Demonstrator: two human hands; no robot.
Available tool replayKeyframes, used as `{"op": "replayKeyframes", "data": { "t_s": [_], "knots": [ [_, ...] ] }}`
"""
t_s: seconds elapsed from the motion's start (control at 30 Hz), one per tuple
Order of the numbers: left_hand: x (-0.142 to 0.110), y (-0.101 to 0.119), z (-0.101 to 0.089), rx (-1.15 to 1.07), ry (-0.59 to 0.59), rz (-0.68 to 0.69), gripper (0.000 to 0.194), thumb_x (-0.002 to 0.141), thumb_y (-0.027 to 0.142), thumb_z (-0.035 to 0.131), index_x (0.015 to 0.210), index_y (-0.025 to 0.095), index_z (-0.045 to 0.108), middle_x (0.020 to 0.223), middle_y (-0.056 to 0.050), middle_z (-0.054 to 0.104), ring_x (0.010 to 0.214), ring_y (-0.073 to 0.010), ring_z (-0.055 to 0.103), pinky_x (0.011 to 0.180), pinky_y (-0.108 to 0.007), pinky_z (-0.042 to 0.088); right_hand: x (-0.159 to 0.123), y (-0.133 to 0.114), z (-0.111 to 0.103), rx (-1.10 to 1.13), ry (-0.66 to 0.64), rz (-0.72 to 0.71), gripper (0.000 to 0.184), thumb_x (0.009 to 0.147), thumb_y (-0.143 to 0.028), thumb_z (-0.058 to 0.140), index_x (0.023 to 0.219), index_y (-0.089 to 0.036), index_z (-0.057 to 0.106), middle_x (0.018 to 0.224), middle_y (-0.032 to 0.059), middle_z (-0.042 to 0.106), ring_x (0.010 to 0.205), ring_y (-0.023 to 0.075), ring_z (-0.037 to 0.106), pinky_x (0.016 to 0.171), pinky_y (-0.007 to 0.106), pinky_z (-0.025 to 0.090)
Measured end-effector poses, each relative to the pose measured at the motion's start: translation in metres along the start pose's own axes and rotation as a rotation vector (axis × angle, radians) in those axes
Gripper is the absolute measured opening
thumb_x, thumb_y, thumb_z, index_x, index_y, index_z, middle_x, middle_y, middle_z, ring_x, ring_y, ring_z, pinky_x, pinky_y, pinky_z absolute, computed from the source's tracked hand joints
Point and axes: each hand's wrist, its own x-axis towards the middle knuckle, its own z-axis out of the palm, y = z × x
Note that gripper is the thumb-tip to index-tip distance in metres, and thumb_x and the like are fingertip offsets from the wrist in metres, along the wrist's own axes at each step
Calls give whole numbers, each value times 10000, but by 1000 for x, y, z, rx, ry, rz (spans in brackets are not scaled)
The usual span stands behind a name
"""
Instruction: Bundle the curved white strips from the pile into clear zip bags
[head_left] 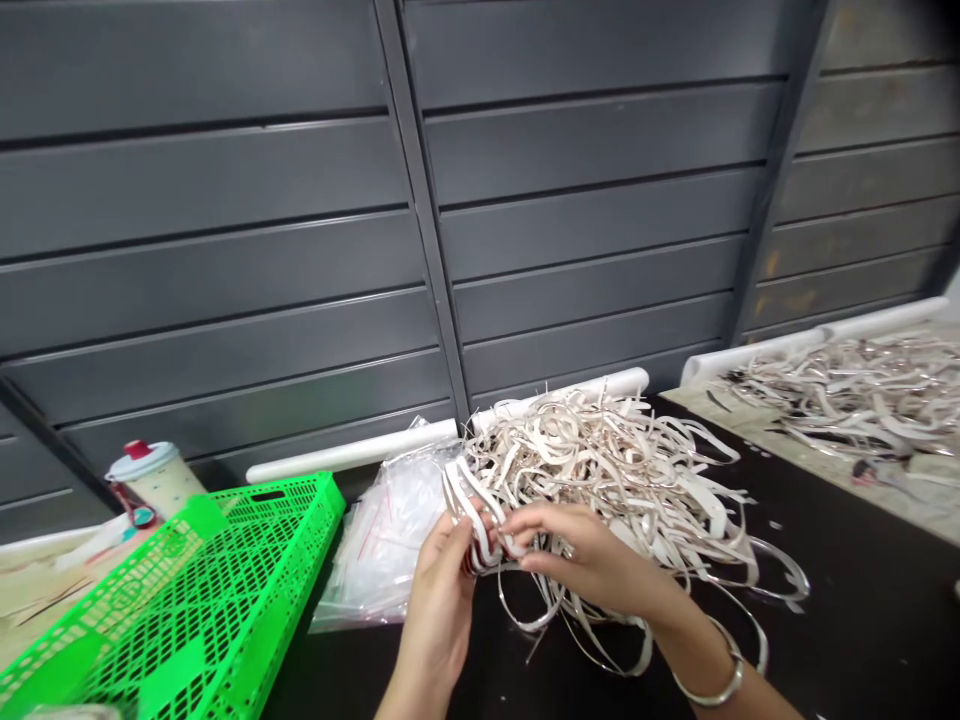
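Observation:
My left hand (pixel 444 565) is closed around a small bundle of curved white strips (pixel 480 525) with shiny, dark-looking edges. Its thumb presses on the front of the bundle. From the right, my right hand (pixel 574 550) reaches in with bent fingers and thumb, pinching the outer strip of that bundle at its right side. Just behind both hands spreads a large tangled heap of white and silvery strips (pixel 600 460), with some loops trailing onto the black tabletop (pixel 862 610). The fingertips of my left hand are partly hidden behind the bundle.
A green perforated plastic crate (pixel 300 560) stands at the left. Clear plastic bags (pixel 382 530) lie between it and my left hand. A lidded cup (pixel 154 475) is behind the crate. White rolls (pixel 352 450) line the grey panelled wall (pixel 600 210). More strips (pixel 885 390) cover a surface at far right.

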Motion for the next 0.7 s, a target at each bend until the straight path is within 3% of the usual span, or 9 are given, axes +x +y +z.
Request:
{"op": "replayKeyframes", "data": {
  "t_s": [0.13, 0.27, 0.4, 0.47, 0.57, 0.7],
  "knots": [
    [-5, 3, -1, -10, 12, -31, 392, 684, 330, 738, 1003, 119, 654, 847, -90, 710, 741, -197, 651, 619, -251, 492, 3, -3, 13, -15, -45, -77, 213, 809, -59, 579, 960, -202, 622, 958, 11, 660, 820, 115, 615, 786, 228, 465],
    [-6, 4, -3, 21, -8, -84, 461, 670, 332, 754, 1055, 114, 624, 794, -95, 711, 689, -193, 647, 605, -266, 494, 5, -1, 20, -84, -89, -88, 167, 794, -43, 587, 818, -199, 640, 810, -15, 658, 785, 122, 605, 778, 229, 445],
    [-4, 8, -3, -5, 2, 7, 366, 676, 304, 752, 976, 136, 626, 738, -62, 700, 709, -176, 645, 696, -270, 492, 7, 8, 17, -50, 11, -90, 123, 806, -92, 579, 820, -196, 644, 862, 7, 664, 840, 140, 604, 801, 251, 445],
    [-4, 13, -3, -30, 51, 85, 328, 680, 311, 743, 936, 145, 624, 683, -37, 680, 681, -162, 638, 710, -269, 488, 9, 24, 14, -61, 90, -3, 113, 824, -135, 553, 830, -191, 650, 870, 22, 661, 846, 156, 603, 794, 273, 453],
    [-2, 19, -4, -35, 92, 154, 316, 668, 315, 739, 910, 148, 623, 635, -10, 643, 601, -137, 604, 658, -255, 478, 13, 62, 15, -111, 123, 272, 174, 825, -176, 521, 917, -185, 669, 946, 55, 660, 896, 190, 599, 824, 317, 457],
    [-4, 21, -5, -2, 61, 151, 304, 687, 318, 719, 917, 149, 616, 627, -4, 623, 567, -112, 558, 604, -217, 440, 14, 111, 27, -90, 176, 520, 530, 776, -236, 578, 1288, -138, 481, 1306, 161, 470, 881, 208, 597, 905, 403, 425]
  ]
}}
